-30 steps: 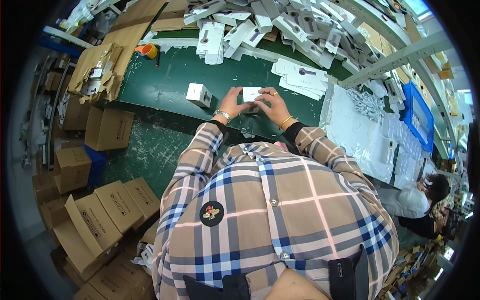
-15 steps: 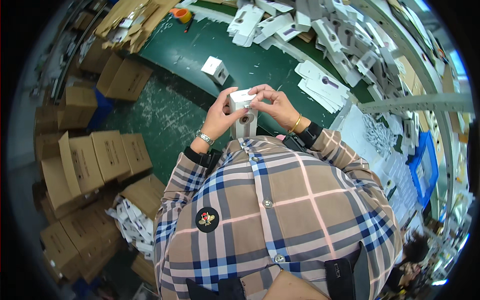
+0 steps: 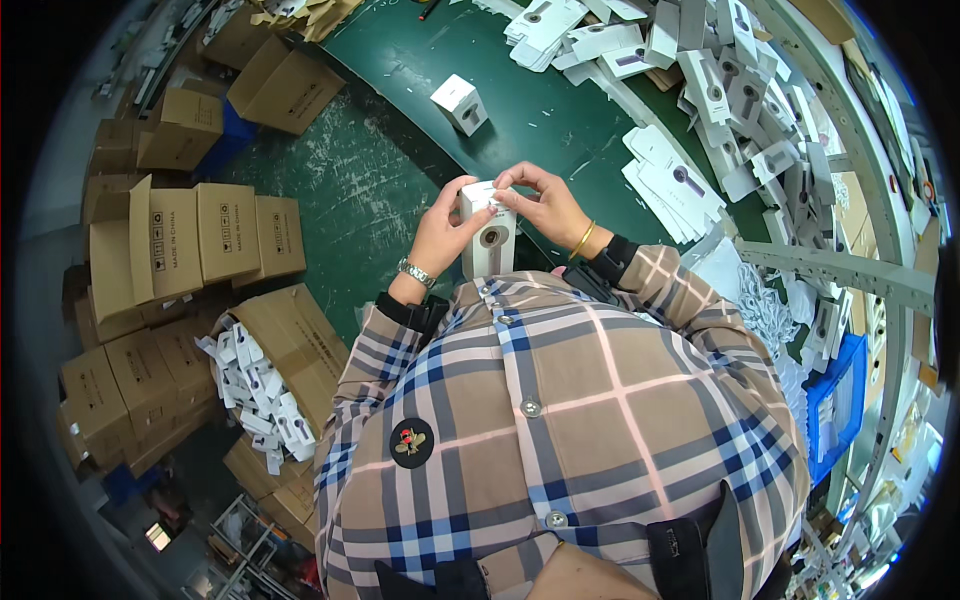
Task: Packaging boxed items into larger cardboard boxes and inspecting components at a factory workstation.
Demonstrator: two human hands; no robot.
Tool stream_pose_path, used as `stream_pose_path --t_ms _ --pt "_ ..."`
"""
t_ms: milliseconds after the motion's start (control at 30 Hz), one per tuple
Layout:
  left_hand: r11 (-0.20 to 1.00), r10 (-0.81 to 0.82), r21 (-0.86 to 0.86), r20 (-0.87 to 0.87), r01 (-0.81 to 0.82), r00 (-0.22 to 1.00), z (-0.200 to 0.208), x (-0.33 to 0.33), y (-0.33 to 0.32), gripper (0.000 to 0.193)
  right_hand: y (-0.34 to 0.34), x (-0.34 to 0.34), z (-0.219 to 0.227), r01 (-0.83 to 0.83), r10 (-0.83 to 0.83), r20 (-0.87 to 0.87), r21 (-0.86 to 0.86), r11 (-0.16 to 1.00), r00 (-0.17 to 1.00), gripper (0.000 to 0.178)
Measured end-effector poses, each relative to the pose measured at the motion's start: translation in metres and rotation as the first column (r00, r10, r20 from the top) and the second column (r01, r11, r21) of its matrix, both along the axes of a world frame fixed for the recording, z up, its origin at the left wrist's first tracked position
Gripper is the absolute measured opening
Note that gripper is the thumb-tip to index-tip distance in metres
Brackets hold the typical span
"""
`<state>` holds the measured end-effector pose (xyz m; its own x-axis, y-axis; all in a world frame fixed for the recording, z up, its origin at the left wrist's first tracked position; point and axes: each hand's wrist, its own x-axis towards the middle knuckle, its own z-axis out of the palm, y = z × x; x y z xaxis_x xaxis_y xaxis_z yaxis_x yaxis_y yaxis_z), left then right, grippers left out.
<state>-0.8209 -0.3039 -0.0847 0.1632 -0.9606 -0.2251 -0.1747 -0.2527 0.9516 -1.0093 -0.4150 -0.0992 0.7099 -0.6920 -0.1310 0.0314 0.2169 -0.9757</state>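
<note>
A tall white carton (image 3: 489,252) with a round dark picture on its front stands upright close against my shirt, at the table's near edge. My left hand (image 3: 436,238) grips its left side, the thumb across the upper front. From the right, my right hand (image 3: 552,208) pinches at the carton's top front edge, thumb and fingers meeting there; what lies between the fingertips is too small to make out. Farther off on the green table (image 3: 540,150) a second white carton (image 3: 461,105) stands on its own.
Flat unfolded white cartons (image 3: 675,180) lie on the right, below a heap of white cartons (image 3: 740,100). A metal rail (image 3: 850,272) crosses near a blue crate (image 3: 840,405). At left stand brown cardboard boxes (image 3: 170,240), one holding many small white packages (image 3: 260,385).
The whole view has shifted, so the table items sit farther right and the boxes at left have turned. My right fingers have closed in on the carton's top edge; my left hand keeps its hold.
</note>
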Motion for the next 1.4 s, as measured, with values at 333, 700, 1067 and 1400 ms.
stream_pose_path --t_ms 333,700,1067,1400 --pt "0.997 0.050 -0.050 -0.019 -0.051 0.999 -0.006 0.000 0.009 0.056 0.011 -0.001 -0.010 0.097 -0.019 0.186 -0.421 0.902 0.982 0.013" --pt "0.998 -0.020 0.056 -0.024 0.021 1.000 0.003 0.012 0.011 0.054 0.016 0.015 -0.010 0.111 -0.064 0.140 -0.356 0.928 0.988 0.005" --pt "0.977 0.214 -0.025 0.112 -0.213 0.970 -0.018 0.079 0.038 0.050 -0.017 0.115 0.000 -0.104 0.081 -0.100 -0.244 0.964 0.992 0.027" --pt "0.805 0.588 -0.076 0.234 -0.588 0.774 0.037 0.201 0.140 0.060 -0.112 0.211 -0.051 -0.397 -0.508 -0.532 -0.846 0.356 0.678 0.080"
